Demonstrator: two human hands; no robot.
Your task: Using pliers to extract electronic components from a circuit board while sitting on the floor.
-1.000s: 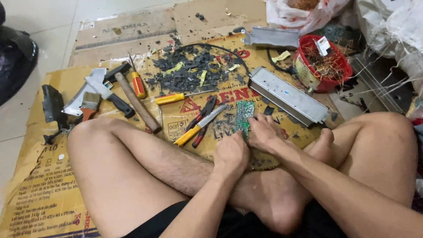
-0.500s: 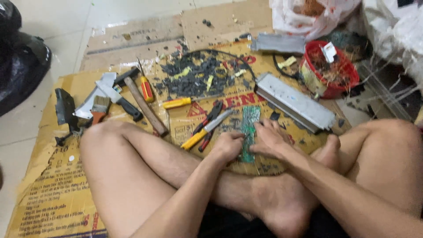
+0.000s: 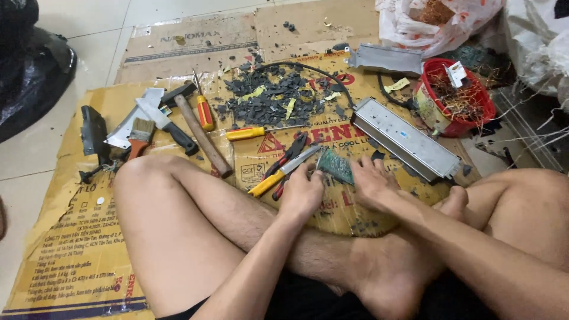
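Both hands grip a green circuit board (image 3: 336,166) on the cardboard (image 3: 77,261): left hand (image 3: 302,192) at its near edge, right hand (image 3: 372,185) alongside. Stripped chips (image 3: 269,101) lie heaped beyond; board appears partly populated.

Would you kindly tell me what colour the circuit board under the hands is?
The circuit board is green, seen in the head view.
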